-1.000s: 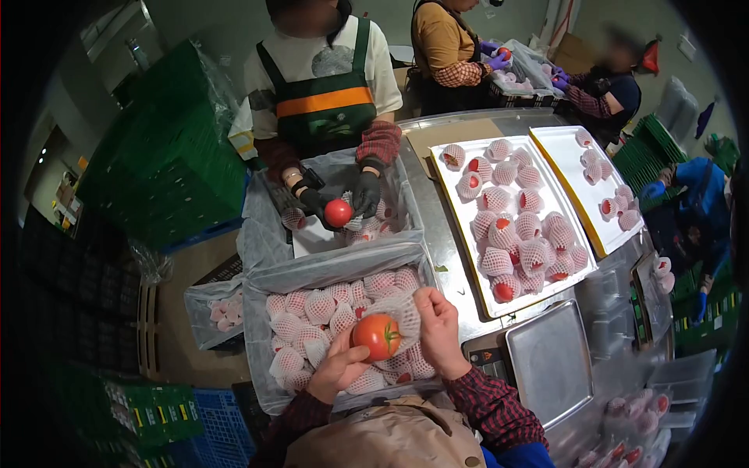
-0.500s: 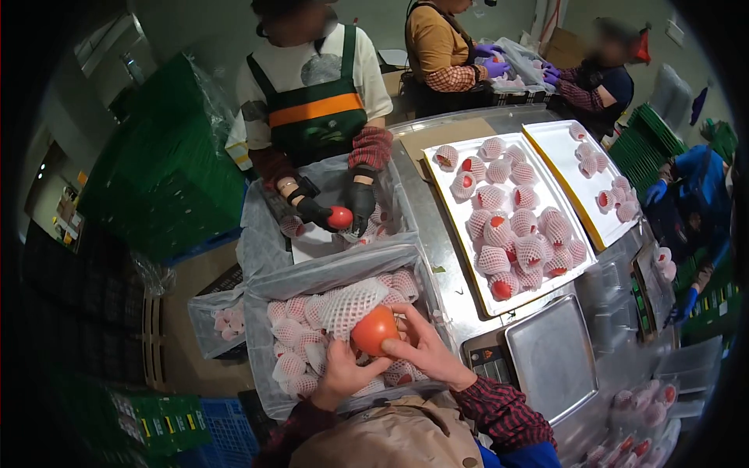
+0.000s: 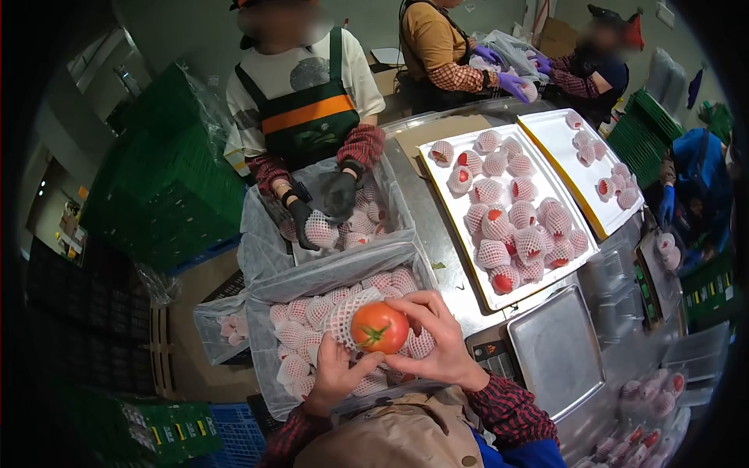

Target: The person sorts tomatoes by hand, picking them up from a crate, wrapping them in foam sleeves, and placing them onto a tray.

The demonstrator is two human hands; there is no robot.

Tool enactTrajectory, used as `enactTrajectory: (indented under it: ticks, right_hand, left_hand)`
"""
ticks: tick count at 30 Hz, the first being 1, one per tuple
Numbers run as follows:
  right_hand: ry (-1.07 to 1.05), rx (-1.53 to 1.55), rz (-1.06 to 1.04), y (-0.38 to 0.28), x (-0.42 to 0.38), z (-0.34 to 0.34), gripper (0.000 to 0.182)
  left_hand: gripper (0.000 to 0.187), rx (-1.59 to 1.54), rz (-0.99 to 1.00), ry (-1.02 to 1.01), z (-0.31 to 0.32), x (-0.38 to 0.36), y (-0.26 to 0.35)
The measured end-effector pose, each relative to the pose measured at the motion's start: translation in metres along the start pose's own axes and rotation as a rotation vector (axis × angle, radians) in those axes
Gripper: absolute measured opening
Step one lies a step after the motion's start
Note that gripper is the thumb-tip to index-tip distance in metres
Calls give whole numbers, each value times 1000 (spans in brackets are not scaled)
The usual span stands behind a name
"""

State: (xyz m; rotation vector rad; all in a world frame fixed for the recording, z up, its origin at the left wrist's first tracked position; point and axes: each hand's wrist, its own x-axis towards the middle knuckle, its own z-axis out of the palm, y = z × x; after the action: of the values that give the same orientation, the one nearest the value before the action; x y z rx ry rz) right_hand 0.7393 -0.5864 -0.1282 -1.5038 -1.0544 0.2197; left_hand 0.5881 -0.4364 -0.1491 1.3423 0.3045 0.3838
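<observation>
A red tomato (image 3: 380, 327) with its green stem end facing me is held above a lined crate. My right hand (image 3: 439, 343) grips it from the right, fingers along the top and thumb underneath. White foam netting (image 3: 340, 321) covers the tomato's left side. My left hand (image 3: 337, 376) is closed on the lower edge of that foam net, its thumb close under the tomato; its fingers are partly hidden. Below, the crate's plastic liner (image 3: 263, 343) surrounds several net-wrapped fruits (image 3: 292, 334).
Across from me, a person's dark-gloved hands (image 3: 312, 222) hold a netted fruit over a second lined crate. To the right are a white tray (image 3: 450, 204) of netted tomatoes, another white tray (image 3: 554, 148) and a metal tray (image 3: 555, 351). Green crates (image 3: 160, 171) stand stacked left.
The tomato has turned so its stem end now faces me, and the netting sits behind its left side. The co-worker opposite now holds a netted fruit instead of a bare red one.
</observation>
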Motion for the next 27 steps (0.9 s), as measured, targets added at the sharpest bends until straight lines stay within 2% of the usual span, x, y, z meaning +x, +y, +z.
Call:
enactTrajectory:
  ticks: [4, 14, 16, 17, 19, 20, 22, 23, 25, 27]
  right_hand:
    - [22, 9, -18, 0, -4, 0, 70]
    - [21, -52, -62, -10, -8, 4, 67]
    - [-2, 13, -63, -9, -8, 2, 70]
    - [-2, 13, -63, -7, -8, 1, 70]
    - [-43, 309, 79, 3, -9, 0, 71]
    - [-45, 309, 77, 8, -10, 0, 71]
    - [-220, 838, 393, 15, -14, 0, 67]
    - [-220, 838, 393, 14, -15, -1, 67]
    - [-243, 1002, 648, 9, -18, -2, 59]
    - [-246, 981, 664, 9, -18, -1, 64]
  left_hand:
    - [74, -91, -44, 23, 5, 1, 3]
    - [65, -31, -15, 99, 11, 5, -8]
    - [67, -30, 114, 101, 7, 3, -15]
    - [67, -30, 114, 101, 6, 2, -14]
    - [74, 153, 131, 32, 4, 0, -11]
    - [74, 154, 134, 34, 1, -1, -14]
    - [74, 320, 141, -36, -2, -1, -18]
    - [74, 319, 141, -35, 0, -3, -17]
    - [69, 433, 166, -9, 16, -3, -1]
    - [72, 440, 175, -34, 14, -1, 5]
